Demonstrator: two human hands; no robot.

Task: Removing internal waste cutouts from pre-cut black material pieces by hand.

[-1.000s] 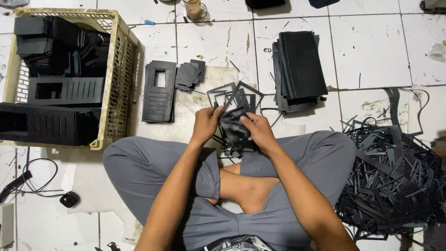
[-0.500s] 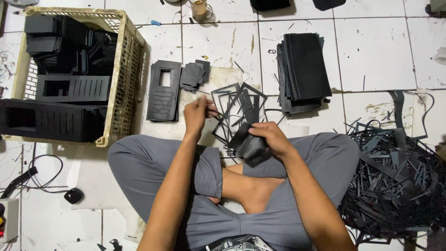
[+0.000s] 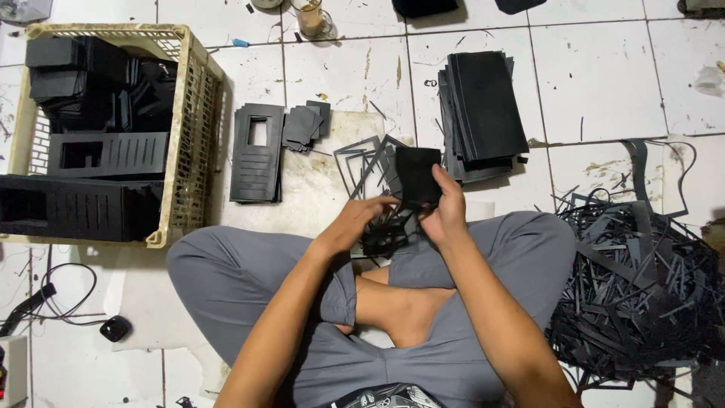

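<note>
I sit cross-legged on a white tiled floor. My right hand [image 3: 445, 210] grips a black die-cut sheet [image 3: 418, 174] and holds it upright in front of my knees. My left hand [image 3: 359, 217] pinches the thin black frame scraps [image 3: 361, 162] that hang from the sheet's left side and lower edge. A tangle of cut-out strips [image 3: 385, 236] dangles between my two hands, above my legs.
A cream plastic crate [image 3: 195, 143] with black slotted panels stands at the left. Beside it lie a stack of cut panels [image 3: 257, 153] and small black squares [image 3: 303, 124]. A stack of black sheets [image 3: 483, 113] lies ahead, a scrap pile [image 3: 642, 287] at right, a cup [image 3: 311, 17] at the top.
The sheet has been turned and lifted in my right hand. My left hand has dropped from the top of the frames to the sheet's lower left, and the frame scraps hang looser.
</note>
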